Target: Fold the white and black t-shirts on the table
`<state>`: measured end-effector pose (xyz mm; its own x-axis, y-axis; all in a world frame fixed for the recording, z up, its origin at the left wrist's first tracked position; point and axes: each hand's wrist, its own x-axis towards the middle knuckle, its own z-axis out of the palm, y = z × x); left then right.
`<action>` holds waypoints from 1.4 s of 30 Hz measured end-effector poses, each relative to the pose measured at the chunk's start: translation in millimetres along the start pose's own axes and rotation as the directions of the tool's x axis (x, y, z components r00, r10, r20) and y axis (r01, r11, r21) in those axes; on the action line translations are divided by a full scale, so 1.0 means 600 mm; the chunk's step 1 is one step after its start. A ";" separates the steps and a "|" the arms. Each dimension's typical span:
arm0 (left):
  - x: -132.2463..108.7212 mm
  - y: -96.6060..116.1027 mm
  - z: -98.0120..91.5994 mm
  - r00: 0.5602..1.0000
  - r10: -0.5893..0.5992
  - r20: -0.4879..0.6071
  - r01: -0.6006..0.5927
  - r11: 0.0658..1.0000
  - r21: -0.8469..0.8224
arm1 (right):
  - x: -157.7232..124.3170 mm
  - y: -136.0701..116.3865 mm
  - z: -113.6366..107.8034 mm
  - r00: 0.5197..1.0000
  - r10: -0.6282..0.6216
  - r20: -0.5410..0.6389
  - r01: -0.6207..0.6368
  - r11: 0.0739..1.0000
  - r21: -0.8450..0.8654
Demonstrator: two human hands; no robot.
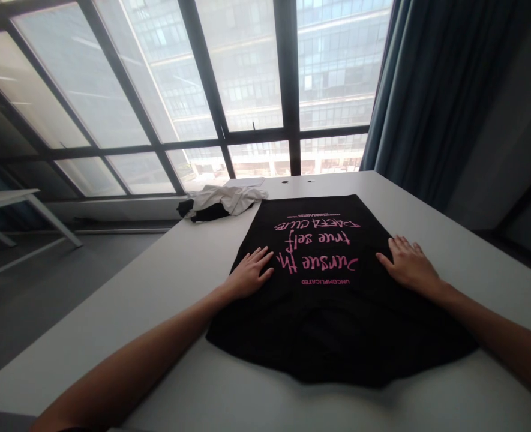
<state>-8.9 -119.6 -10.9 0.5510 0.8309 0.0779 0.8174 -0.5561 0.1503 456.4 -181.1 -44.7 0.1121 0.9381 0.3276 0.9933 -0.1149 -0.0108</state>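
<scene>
A black T-shirt (337,330) with pink lettering lies spread out on the white table, its print upside down from where I look. My left hand (249,273) rests flat on the shirt's left side, fingers stretched out beside the lettering. On the opposite side, my right hand (409,261) lies with its fingers extended over the shirt's right edge. Neither hand grips the cloth. The shirt's wide end is nearest me, and its narrower, straight end points to the window.
A crumpled heap of white and black clothes (229,201) sits at the table's (157,306) far left edge. Two small round fittings show near the far end. Another white table (8,198) stands to the left. A blue curtain (427,90) hangs at right beside the large window.
</scene>
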 end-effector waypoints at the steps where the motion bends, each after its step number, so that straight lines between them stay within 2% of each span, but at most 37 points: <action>1: 0.000 0.000 0.000 1.000 0.002 0.001 -0.002 1.000 0.000 | -0.001 0.000 0.000 1.000 -0.004 -0.012 0.004 1.000 -0.003; 6: 0.002 -0.003 0.002 1.000 0.002 0.002 -0.002 1.000 0.005 | -0.001 -0.001 -0.003 1.000 -0.003 0.004 0.003 0.999 0.038; 11: 0.001 0.000 0.000 1.000 0.001 0.004 -0.001 1.000 0.003 | 0.002 -0.010 -0.014 0.983 -0.145 -0.115 0.157 0.982 0.106; 14: 0.001 0.002 -0.001 1.000 -0.004 0.010 0.004 1.000 0.004 | 0.003 -0.013 -0.009 0.972 -0.211 -0.099 0.225 0.960 0.166; 20: 0.001 -0.001 0.002 1.000 0.000 0.007 0.000 1.000 0.010 | 0.000 -0.010 0.012 0.979 -0.185 0.087 0.163 0.964 0.211; 28: 0.003 -0.005 0.005 1.000 -0.003 0.001 0.003 1.000 0.010 | -0.001 -0.016 -0.013 0.964 -0.248 -0.096 0.266 0.920 0.288; 31: 0.003 -0.010 0.006 1.000 0.013 0.015 -0.014 1.000 0.026 | -0.003 -0.020 -0.014 0.953 -0.300 -0.032 0.293 0.897 0.332; 35: 0.003 -0.015 0.008 0.998 0.046 0.032 -0.047 0.998 0.030 | -0.007 -0.024 -0.006 0.947 -0.309 0.090 0.261 0.900 0.350; 42: 0.001 -0.011 0.007 0.999 0.046 0.010 -0.046 0.999 0.015 | -0.008 -0.025 0.001 0.950 -0.310 0.047 0.276 0.896 0.347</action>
<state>-13.4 -115.4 -15.8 0.5897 0.8041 0.0752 0.7934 -0.5942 0.1321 441.2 -183.5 -46.6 -0.2004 0.9417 0.2704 0.9309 0.2691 -0.2471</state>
